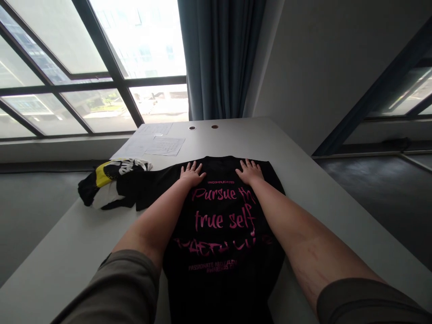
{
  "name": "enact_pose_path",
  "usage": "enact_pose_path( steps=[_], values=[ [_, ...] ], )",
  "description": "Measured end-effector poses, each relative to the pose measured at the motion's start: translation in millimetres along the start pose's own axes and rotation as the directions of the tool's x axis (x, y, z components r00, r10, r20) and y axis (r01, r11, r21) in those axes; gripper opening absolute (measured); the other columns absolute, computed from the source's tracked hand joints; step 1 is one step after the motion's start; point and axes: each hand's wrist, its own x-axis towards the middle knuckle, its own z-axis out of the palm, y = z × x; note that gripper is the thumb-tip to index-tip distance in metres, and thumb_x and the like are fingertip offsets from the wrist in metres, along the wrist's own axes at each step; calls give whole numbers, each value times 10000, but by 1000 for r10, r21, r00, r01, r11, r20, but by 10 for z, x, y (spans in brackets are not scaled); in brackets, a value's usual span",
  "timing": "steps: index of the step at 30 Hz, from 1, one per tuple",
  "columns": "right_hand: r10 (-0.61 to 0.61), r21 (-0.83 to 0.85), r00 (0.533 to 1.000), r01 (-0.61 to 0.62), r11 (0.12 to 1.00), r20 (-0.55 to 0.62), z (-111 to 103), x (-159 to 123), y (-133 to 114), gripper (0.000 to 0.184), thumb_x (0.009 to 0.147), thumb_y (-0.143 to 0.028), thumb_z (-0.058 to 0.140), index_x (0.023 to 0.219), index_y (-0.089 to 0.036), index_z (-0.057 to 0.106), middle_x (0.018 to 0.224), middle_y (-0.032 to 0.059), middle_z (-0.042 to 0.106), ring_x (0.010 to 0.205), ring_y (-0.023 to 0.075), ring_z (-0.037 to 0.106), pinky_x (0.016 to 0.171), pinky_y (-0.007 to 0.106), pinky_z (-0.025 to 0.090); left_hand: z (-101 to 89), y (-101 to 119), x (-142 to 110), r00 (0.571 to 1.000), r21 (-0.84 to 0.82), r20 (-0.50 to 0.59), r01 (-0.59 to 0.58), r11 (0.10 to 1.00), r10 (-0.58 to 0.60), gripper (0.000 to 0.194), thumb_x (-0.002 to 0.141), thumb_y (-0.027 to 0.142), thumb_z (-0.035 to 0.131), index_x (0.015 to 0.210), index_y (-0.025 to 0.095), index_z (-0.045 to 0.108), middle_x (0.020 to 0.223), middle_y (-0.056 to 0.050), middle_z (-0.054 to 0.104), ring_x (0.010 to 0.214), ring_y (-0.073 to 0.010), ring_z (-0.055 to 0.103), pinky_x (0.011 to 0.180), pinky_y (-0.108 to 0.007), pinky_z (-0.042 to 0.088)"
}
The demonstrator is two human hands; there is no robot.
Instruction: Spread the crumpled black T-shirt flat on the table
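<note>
A black T-shirt (216,288) with pink lettering lies spread on the table, its collar edge away from me and its lower part running toward me. My left hand (193,173) rests flat on the shirt near the left shoulder, fingers spread. Near the right shoulder, my right hand (249,171) presses flat in the same way, its fingers apart. Neither hand grips the cloth. The left sleeve stretches out sideways on the table. My right forearm covers the end of the top printed line and part of the right side.
A bundled black, yellow and white garment (113,182) lies left of the shirt, against its sleeve. Paper sheets (165,146) lie on the far left of the white table (243,137). Two round holes sit near the far edge. Beyond are a blue curtain (221,58) and windows.
</note>
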Motion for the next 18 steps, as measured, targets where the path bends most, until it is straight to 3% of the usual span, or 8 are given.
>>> enact_pose_path(
  steps=[4,7,10,14,18],
  values=[
    [-5,10,1000,6,1000,-13,0,-11,-10,822,1021,-677,197,1699,-212,204,1770,90,90,1617,341,111,1299,533,109,27,-356,-418,968,11,-85,236,972,-234,853,975,704,246,1685,232,210,1765,-94,28,1630,-402,58,1299,-656,93],
    [-2,18,1000,2,1000,-24,-6,-19,-16,815,1024,-668,201,1699,-210,207,1769,87,103,1616,343,113,1300,526,107,118,-724,-813,967,-5,-44,251,968,-251,787,1005,657,197,1678,252,241,1761,-84,113,1623,-366,163,1292,-618,207],
    [5,19,1000,-4,1000,-18,-15,-24,-23,812,1026,-666,203,1699,-211,207,1769,87,103,1617,340,111,1300,526,106,196,-1025,-1105,960,1,-113,259,966,-257,698,1021,634,219,1659,356,277,1759,-41,164,1623,-329,190,1290,-580,244],
    [2,14,1000,-2,1000,-18,-19,-21,-21,814,1025,-667,200,1699,-211,205,1769,87,104,1617,337,113,1300,529,107,228,-1231,-1249,929,-37,-191,317,948,-318,644,1046,564,213,1624,337,385,1734,-58,270,1596,-308,282,1285,-513,289],
    [11,14,1000,-10,1000,-14,-4,-1,-3,818,1022,-676,189,1699,-218,206,1770,83,99,1618,339,113,1300,532,107,255,-1290,-1280,930,-12,-215,302,953,-297,647,1051,522,255,1617,253,415,1715,-108,312,1575,-303,331,1280,-446,311]
  ],
)
